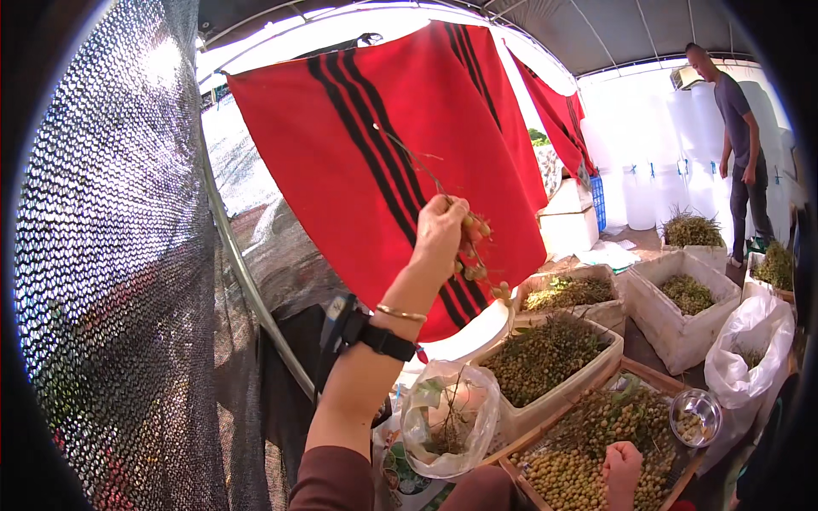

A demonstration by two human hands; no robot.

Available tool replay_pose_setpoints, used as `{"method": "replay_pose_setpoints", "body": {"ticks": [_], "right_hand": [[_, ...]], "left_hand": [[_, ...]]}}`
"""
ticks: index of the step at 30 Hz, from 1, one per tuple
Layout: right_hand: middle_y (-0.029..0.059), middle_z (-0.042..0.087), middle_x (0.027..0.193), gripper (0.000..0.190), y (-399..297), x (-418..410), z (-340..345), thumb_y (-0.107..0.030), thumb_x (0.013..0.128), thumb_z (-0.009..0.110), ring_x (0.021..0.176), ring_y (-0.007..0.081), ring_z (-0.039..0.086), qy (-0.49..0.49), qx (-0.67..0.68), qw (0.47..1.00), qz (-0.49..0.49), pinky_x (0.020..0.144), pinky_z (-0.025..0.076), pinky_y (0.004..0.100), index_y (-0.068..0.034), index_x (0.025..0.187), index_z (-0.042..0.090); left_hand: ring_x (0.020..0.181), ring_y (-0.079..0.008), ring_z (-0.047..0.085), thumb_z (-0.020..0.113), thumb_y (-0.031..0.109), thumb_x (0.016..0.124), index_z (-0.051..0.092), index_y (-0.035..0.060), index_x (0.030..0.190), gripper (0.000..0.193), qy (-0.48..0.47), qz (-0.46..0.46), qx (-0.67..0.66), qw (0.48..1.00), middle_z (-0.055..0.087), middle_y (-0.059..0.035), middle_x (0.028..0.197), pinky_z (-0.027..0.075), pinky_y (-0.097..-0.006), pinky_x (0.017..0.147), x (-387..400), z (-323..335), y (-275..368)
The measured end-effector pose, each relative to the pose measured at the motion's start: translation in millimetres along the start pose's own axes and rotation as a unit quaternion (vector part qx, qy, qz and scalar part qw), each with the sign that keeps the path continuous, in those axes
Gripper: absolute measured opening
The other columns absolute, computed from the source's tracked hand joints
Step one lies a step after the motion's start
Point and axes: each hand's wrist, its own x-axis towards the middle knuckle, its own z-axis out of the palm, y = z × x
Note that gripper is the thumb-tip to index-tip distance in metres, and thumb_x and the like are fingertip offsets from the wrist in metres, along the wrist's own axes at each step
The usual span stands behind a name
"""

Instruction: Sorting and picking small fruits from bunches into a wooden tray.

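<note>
Raised in front of a red cloth [396,172], my left hand [442,223] pinches the stem of a fruit sprig [474,273]. Several round tan fruits, which look like longans, hang below the fingers; the bare stem sticks up to the upper left. My right hand [622,463] is curled into a fist over a wooden-framed tray [661,377], with no object visible in it. Loose fruits [556,476] fill the tray's near part, and stemmed bunches [613,412] lie behind them. A clear bowl [695,418] with some pale pieces inside sits at the tray's right edge.
Left of the tray stands a plastic bag [418,457] with bare twigs. White boxes [501,421] of fruit bunches stand beyond, a white sack [744,377] to the right. A person [738,121] stands at the back right. Mesh netting [121,255] and a curved pole [239,268] border the left.
</note>
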Motion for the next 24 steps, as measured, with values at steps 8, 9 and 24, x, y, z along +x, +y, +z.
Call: {"method": "replay_pose_setpoints", "body": {"ticks": [8,9,24], "right_hand": [[0.0014,0.049,0.063,0.02,56,19,-47,-0.019,0.086,0.053,0.048,0.0088,0.041,0.028,-0.121,0.985,-0.119,0.047,0.037,0.0264,-0.002,0.095,0.059],[0.0014,0.049,0.063,0.02,55,15,-44,-0.019,0.086,0.053,0.048,0.0088,0.041,0.022,-0.12,0.985,-0.119,0.047,0.037,0.0264,-0.002,0.095,0.059],[-0.0001,0.045,0.055,0.008,-35,-57,-18,-0.006,0.082,0.049,0.04,0.0052,0.036,-0.007,-0.001,0.995,-0.096,0.036,0.028,0.0214,0.0,0.077,0.051]], "left_hand": [[0.04,-0.0079,0.043,0.048,0.017,0.084,0.05,0.008,0.073,0.014,0.173,0.097,0.131,0.971,0.056,-0.004,0.06,0.031,-0.0223,0.035,71,-72,171],[0.04,-0.0081,0.043,0.048,0.017,0.084,0.049,0.008,0.074,0.014,0.174,0.106,0.134,0.97,0.056,-0.0043,0.06,0.031,-0.0226,0.035,69,-75,178],[0.043,-0.0126,0.053,0.045,0.025,0.088,0.045,0.0065,0.077,0.021,-0.182,-0.162,-0.023,0.97,0.054,-0.0053,0.062,0.04,-0.0236,0.036,-62,75,-43]]}}
